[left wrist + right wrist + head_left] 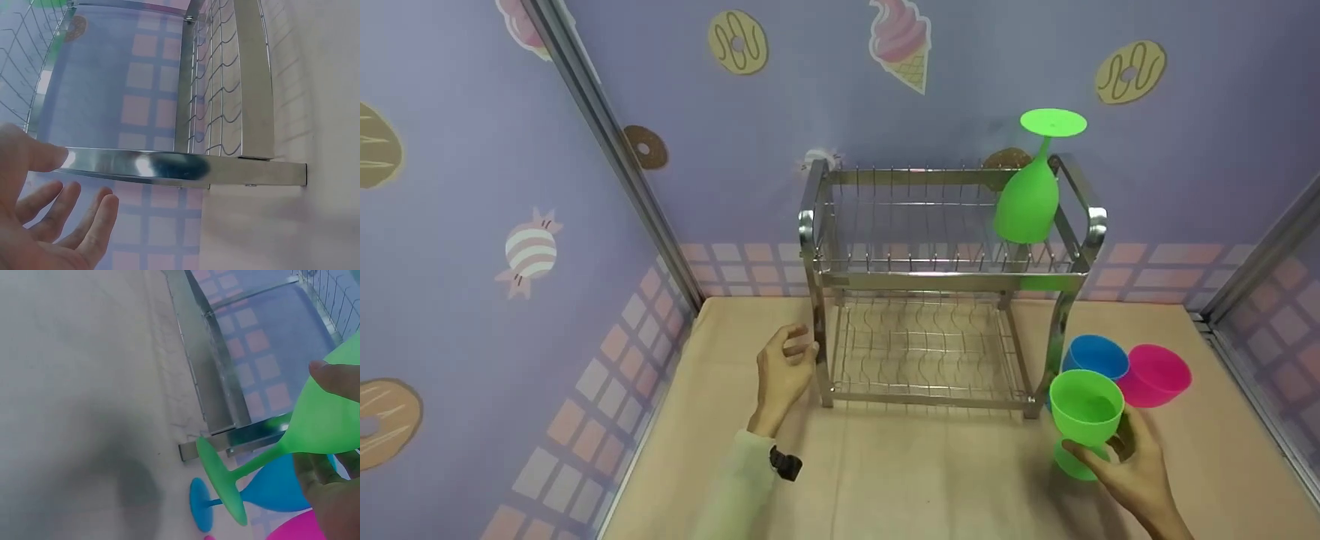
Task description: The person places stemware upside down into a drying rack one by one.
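My right hand (1132,465) holds a green plastic goblet (1086,409) upright by its bowl, thumb on one side and fingers on the other. In the right wrist view, the goblet's stem and round foot (219,478) stick out free of the fingers. Just behind it are a blue goblet (1099,354) and a pink goblet (1159,375). My left hand (785,371) is beside the left front leg of a metal dish rack (930,281), its fingers loosely bent. In the left wrist view, the thumb (48,156) is at the leg; whether it touches cannot be told.
Another green goblet (1030,199) is upside down on the rack's upper tier, at the right. The wire lower tier (922,352) sits close above the beige tabletop (900,472). Patterned walls (960,97) enclose the back and sides.
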Tool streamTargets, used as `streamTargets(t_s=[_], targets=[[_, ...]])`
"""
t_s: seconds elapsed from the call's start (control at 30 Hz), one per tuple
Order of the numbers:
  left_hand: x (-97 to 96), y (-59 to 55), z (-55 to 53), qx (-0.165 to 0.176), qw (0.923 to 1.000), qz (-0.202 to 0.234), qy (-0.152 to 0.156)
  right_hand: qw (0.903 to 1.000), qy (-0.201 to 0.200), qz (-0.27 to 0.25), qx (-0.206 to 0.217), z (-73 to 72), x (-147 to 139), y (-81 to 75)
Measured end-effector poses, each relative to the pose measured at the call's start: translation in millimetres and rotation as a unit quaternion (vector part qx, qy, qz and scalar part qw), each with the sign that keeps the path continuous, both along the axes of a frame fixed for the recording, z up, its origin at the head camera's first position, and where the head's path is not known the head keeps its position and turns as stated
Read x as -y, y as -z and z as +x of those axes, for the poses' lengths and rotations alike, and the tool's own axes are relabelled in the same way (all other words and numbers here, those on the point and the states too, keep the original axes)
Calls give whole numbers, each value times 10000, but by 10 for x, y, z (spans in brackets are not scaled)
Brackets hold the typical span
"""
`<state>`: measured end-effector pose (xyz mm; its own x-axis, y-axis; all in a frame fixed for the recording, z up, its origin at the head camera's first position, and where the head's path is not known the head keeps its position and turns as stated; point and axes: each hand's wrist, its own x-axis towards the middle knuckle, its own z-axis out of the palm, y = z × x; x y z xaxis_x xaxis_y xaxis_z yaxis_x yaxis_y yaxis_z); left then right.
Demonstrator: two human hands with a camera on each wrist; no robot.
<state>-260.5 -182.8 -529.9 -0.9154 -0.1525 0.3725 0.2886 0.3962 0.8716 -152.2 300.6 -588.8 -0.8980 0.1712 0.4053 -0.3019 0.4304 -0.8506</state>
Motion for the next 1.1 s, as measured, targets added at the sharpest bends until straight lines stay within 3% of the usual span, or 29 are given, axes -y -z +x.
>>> streamTargets(t_s=[0.23,0.47,0.77,1.1], targets=[[-7,-114,133,-70,9995,-97,292,9984,-12,450,-355,-44,71,-156],[-135,-215,285,13,9952,-261,946,9874,-277,1223,-962,-88,157,-358],[-407,-299,433,-108,9797,-566,1920,9626,-276,2150,-1624,-181,376,-581],[-784,-325,535,35,9632,-490,2644,9490,-391,2661,-1646,-218,630,-711]])
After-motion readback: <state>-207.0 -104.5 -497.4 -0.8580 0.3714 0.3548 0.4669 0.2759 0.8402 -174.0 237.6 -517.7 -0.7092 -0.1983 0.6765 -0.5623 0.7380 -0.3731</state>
